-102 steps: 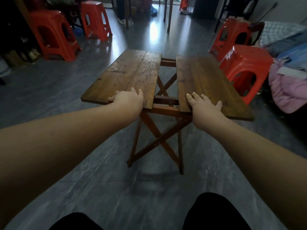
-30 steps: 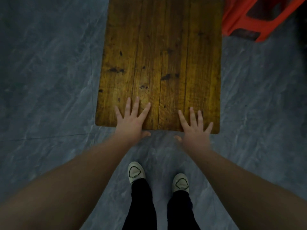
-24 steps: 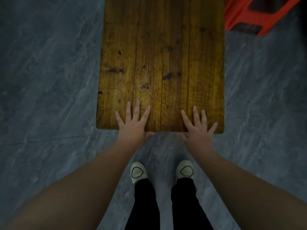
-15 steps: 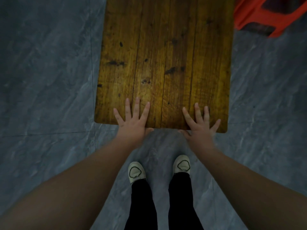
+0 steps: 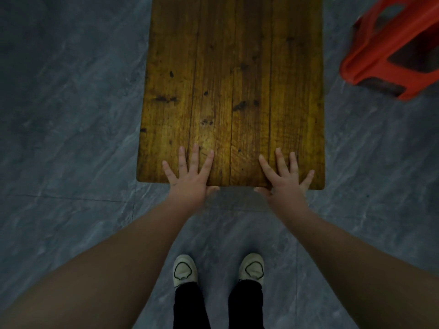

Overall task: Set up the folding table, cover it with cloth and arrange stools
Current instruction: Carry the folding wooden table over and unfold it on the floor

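The folding table [image 5: 232, 67] stands unfolded, and I look straight down on its brown plank top. The two halves meet with no gap. My left hand [image 5: 190, 176] lies flat on the near edge, left of the middle seam, with its fingers spread. My right hand [image 5: 286, 178] lies flat on the same edge to the right, fingers also spread. Both thumbs rest against the front edge of the top. A red plastic stool [image 5: 394, 51] stands on the floor just past the table's right side. No cloth is in view.
Grey marbled floor tiles [image 5: 66, 138] surround the table. My feet in pale shoes [image 5: 219, 269] and black trousers stand close to the table's near edge.
The gap between the two halves of the top has closed into one flat surface. I have gone from a low view to standing over it. In the last second my hands barely moved.
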A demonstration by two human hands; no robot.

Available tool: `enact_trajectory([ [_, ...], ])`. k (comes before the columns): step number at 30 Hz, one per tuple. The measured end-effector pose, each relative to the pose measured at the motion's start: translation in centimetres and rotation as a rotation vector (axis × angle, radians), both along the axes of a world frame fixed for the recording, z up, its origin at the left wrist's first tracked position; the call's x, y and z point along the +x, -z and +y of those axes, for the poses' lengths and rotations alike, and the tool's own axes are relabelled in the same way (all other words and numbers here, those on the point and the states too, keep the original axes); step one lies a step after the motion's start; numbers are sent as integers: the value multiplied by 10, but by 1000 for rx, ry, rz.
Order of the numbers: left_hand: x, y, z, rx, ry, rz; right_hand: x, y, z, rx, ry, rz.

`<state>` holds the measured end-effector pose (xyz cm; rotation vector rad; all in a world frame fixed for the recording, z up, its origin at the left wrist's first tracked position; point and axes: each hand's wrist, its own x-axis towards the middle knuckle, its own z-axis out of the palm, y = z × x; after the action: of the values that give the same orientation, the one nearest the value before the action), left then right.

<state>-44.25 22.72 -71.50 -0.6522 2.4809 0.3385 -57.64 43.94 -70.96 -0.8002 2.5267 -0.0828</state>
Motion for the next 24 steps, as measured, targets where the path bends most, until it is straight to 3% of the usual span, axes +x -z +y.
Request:
enact_trajectory([
  [24, -127, -16, -112, 99, -39, 15, -122, -19, -117, 40, 15, -48],
])
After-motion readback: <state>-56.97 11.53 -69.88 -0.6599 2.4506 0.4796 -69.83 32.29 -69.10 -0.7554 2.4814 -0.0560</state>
